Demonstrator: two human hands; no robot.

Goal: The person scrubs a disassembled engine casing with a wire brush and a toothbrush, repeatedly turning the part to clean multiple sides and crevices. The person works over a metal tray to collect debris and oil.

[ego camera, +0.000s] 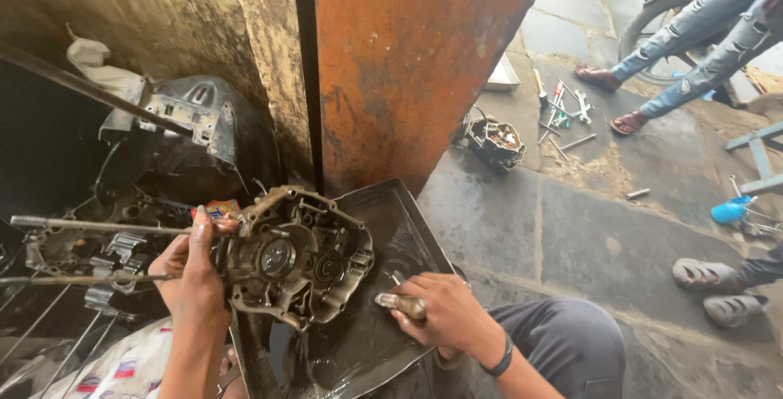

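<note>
- The left hand [196, 273] grips the engine crankcase half [298, 256] at its left edge, fingers wrapped tight around the metal, and holds it upright on its edge.
- The crankcase half stands in the black metal tray [400, 220] on the stone floor [571, 228], just in front of the rusty orange panel [408, 57].
- The right hand [444, 309] is closed around a small dirty brush handle [401, 304], low in the tray, just beside the casing but not touching it.
- The tray holds dark, shiny liquid [326, 358]; if the wet left hand slips, I think the heavy casing can fall flat and splash, or pinch the right hand's fingers.
- Loose tools [563, 114] lie well apart on the floor, near another person's sandalled feet [612, 97].
</note>
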